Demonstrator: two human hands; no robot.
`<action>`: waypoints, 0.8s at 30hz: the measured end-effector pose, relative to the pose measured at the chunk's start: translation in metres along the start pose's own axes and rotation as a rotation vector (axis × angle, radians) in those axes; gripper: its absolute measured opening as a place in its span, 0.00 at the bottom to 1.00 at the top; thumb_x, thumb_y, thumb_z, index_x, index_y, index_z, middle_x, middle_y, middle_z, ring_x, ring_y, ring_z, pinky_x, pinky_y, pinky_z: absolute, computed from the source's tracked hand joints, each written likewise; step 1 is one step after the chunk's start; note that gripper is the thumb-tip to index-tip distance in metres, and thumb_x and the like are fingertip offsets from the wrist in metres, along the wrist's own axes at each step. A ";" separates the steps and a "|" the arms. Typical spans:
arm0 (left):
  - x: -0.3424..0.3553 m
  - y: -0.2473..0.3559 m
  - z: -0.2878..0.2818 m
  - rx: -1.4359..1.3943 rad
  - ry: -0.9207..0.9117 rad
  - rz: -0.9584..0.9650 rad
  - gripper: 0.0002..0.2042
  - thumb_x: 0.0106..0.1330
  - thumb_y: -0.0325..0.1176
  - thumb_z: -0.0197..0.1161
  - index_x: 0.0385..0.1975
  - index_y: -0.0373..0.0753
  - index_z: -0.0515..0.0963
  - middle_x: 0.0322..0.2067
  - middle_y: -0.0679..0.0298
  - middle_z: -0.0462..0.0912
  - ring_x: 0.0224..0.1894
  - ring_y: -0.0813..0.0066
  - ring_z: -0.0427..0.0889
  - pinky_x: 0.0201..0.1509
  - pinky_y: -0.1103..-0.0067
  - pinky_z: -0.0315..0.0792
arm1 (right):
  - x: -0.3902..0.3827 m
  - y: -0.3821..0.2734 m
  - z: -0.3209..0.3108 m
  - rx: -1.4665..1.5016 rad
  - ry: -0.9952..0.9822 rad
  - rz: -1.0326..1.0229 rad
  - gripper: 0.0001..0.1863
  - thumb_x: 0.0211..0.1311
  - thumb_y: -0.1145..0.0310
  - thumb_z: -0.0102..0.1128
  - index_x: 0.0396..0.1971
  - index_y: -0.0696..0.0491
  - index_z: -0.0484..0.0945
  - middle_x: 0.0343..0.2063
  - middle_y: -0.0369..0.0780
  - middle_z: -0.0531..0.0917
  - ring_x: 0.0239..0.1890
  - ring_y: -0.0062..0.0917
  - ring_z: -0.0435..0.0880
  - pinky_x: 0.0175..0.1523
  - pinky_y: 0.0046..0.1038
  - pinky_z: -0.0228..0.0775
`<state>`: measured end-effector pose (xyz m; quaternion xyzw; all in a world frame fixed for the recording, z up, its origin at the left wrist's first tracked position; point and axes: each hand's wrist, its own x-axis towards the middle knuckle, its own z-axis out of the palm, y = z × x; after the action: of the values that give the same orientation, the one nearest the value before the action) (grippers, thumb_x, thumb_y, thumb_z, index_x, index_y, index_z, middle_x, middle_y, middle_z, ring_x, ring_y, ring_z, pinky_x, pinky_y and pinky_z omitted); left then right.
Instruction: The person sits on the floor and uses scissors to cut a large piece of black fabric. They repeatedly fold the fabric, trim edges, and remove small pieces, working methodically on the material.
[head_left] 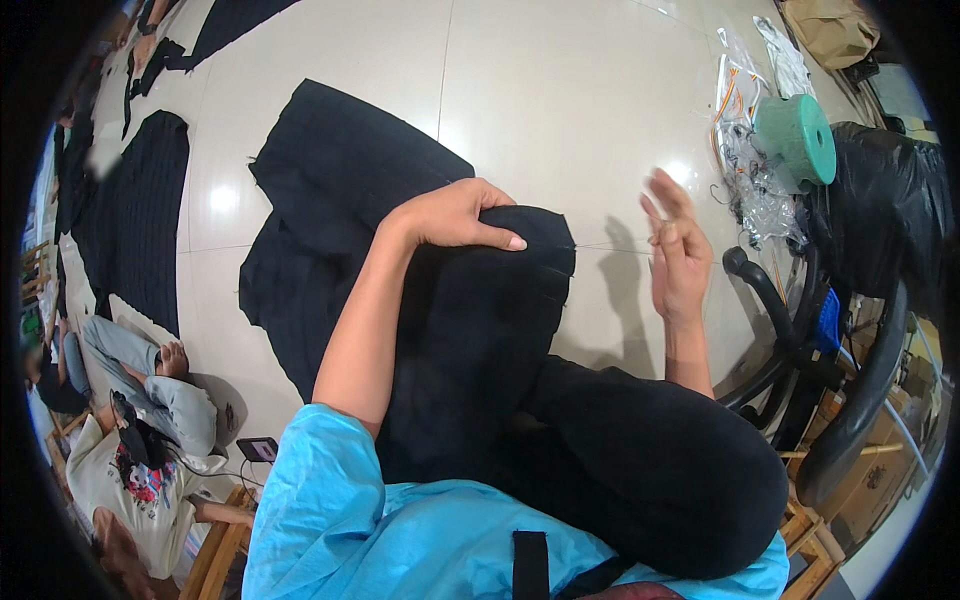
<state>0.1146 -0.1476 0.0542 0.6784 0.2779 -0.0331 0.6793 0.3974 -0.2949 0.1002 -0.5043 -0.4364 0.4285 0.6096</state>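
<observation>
A large piece of black cloth is spread over my lap and reaches out over the floor. Its far part fans out to the left with slightly frayed edges. My left hand grips the cloth near its upper edge, thumb on top and the other fingers hidden beneath a fold. Off to the right of the cloth, my right hand is raised over the floor, touching nothing I can see. Its fingers are loosely bent and apart, the tips a little blurred. My black-clothed knee stands below it.
A green roll, clear plastic bags and a black bag lie at right, near black curved chair legs. At left are more black cloth, a seated person and a small dark device. Pale tiles form the floor.
</observation>
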 end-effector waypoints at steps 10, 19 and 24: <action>-0.003 0.002 -0.006 0.034 -0.030 -0.010 0.21 0.61 0.39 0.81 0.48 0.30 0.88 0.35 0.62 0.91 0.37 0.73 0.86 0.49 0.75 0.79 | 0.000 0.023 0.034 -0.093 0.047 0.176 0.06 0.80 0.70 0.60 0.45 0.54 0.73 0.33 0.33 0.79 0.28 0.09 0.67 0.32 0.19 0.65; -0.013 0.000 -0.015 0.174 0.100 0.014 0.25 0.64 0.45 0.78 0.50 0.30 0.85 0.42 0.56 0.90 0.44 0.65 0.86 0.55 0.70 0.78 | -0.005 0.011 0.036 -0.848 -0.342 0.276 0.11 0.73 0.67 0.63 0.46 0.58 0.76 0.31 0.50 0.87 0.26 0.34 0.83 0.35 0.34 0.74; -0.021 -0.009 -0.022 0.234 0.131 0.056 0.22 0.67 0.44 0.76 0.49 0.31 0.86 0.40 0.57 0.90 0.43 0.66 0.87 0.53 0.72 0.78 | -0.009 -0.007 0.043 -0.851 -0.450 0.458 0.13 0.74 0.66 0.67 0.34 0.58 0.74 0.25 0.43 0.83 0.27 0.28 0.82 0.35 0.31 0.74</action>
<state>0.0855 -0.1351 0.0564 0.7610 0.2969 -0.0020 0.5768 0.3539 -0.2938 0.1111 -0.6851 -0.5701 0.4334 0.1335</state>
